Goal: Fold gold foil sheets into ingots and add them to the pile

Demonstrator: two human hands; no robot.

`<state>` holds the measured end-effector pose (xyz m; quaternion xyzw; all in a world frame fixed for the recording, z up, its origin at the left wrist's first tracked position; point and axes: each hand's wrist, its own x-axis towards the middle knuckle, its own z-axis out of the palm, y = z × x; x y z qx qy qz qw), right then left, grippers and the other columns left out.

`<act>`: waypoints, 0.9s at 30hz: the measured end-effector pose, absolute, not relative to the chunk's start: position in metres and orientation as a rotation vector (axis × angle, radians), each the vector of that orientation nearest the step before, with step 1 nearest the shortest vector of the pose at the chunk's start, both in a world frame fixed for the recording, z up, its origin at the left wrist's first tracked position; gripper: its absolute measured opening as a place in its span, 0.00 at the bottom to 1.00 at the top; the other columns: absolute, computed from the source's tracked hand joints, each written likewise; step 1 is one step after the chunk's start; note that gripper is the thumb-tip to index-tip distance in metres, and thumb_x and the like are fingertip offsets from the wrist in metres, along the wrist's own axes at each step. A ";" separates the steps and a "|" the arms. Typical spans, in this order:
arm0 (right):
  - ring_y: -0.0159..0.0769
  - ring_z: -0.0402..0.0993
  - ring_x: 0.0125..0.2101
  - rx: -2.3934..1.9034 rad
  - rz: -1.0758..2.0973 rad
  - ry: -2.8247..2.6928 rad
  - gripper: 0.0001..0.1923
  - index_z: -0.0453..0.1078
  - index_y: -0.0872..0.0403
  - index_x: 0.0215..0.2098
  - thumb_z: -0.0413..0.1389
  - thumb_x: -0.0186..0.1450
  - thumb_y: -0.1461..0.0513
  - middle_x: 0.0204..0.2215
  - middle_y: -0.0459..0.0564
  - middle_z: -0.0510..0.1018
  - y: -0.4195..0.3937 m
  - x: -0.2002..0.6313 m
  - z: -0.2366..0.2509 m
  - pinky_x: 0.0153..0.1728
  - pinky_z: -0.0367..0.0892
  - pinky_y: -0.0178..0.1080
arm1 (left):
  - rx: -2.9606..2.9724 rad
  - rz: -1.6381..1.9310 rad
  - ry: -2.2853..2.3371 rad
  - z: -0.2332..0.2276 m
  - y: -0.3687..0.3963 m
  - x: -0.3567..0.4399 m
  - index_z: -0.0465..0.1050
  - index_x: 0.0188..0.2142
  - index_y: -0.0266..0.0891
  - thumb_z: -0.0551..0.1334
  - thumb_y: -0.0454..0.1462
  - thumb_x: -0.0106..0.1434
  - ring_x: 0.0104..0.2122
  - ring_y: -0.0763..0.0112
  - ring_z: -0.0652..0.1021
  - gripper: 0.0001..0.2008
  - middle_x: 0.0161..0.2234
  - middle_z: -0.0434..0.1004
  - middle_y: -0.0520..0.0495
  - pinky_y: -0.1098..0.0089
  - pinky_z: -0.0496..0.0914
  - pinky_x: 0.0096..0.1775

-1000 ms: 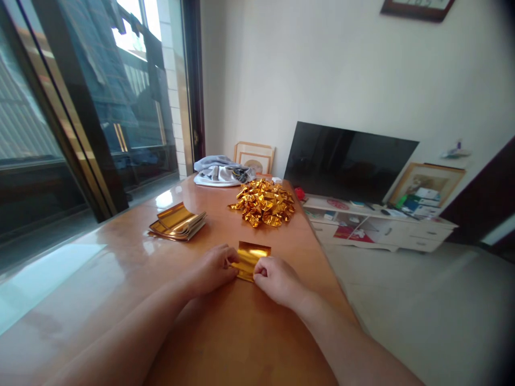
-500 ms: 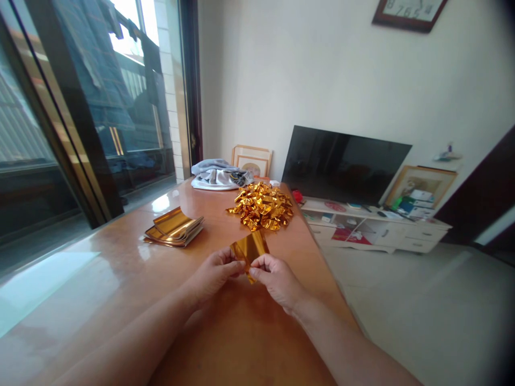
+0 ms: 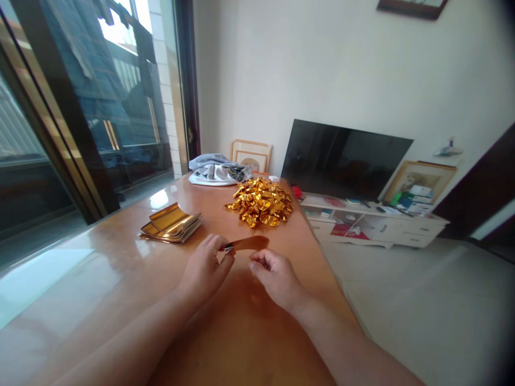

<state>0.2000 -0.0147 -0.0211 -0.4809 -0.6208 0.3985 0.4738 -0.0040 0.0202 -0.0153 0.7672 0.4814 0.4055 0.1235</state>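
Note:
My left hand (image 3: 206,265) pinches one end of a gold foil sheet (image 3: 248,244), which sticks out flat to the right just above the wooden table (image 3: 120,268). My right hand (image 3: 273,276) hovers just below the sheet's free end with its fingers loosely curled and nothing in them. A stack of flat gold foil sheets (image 3: 171,224) lies to the left. A pile of folded gold foil pieces (image 3: 260,201) sits farther back on the table.
A grey cloth bundle (image 3: 217,171) lies at the table's far end before picture frames (image 3: 251,155). A dark TV (image 3: 346,161) stands on a low white cabinet (image 3: 374,228) at right. Glass doors (image 3: 80,118) run along the left. The table's right edge drops to floor.
The foil sheet was lifted off the table and turned edge-on. My right hand let go of it, so only my left hand holds it now.

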 end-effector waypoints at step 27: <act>0.45 0.69 0.46 -1.477 -0.006 -2.518 0.06 0.73 0.53 0.42 0.57 0.66 0.65 0.43 0.54 0.77 -0.022 0.205 -0.010 0.48 0.63 0.43 | 2.885 0.429 1.200 -0.012 0.004 0.012 0.73 0.34 0.41 0.59 0.32 0.64 0.38 0.59 0.74 0.06 0.37 0.76 0.44 0.61 0.64 0.42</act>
